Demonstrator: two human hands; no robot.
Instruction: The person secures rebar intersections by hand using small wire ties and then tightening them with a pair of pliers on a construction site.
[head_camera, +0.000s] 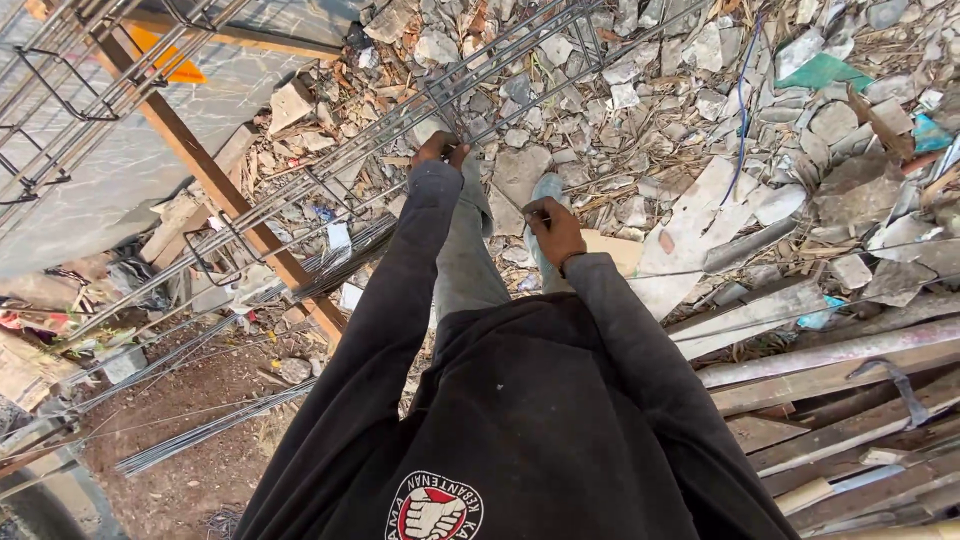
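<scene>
Left hand: I am reaching out along my black sleeve and closing my fingers on a bar of the rebar cage.
Right hand: I am holding it nearer my chest, fingers curled shut; what they are pinching is too small to tell, perhaps a thin wire.
Rebar cage: it is lying tilted across a wooden beam, running from the upper right down to the lower left, with stirrups looping round its long bars.
Second cage: it is resting at the upper left, apart from my hands.
Loose rods: they are lying in a bundle on the dirt at the lower left.
Rubble: broken stone and tile are covering the ground beyond my hands.
Planks: they are piling up at the right, well apart from the cage.
Shoe: it is standing on the rubble just beside my right hand.
</scene>
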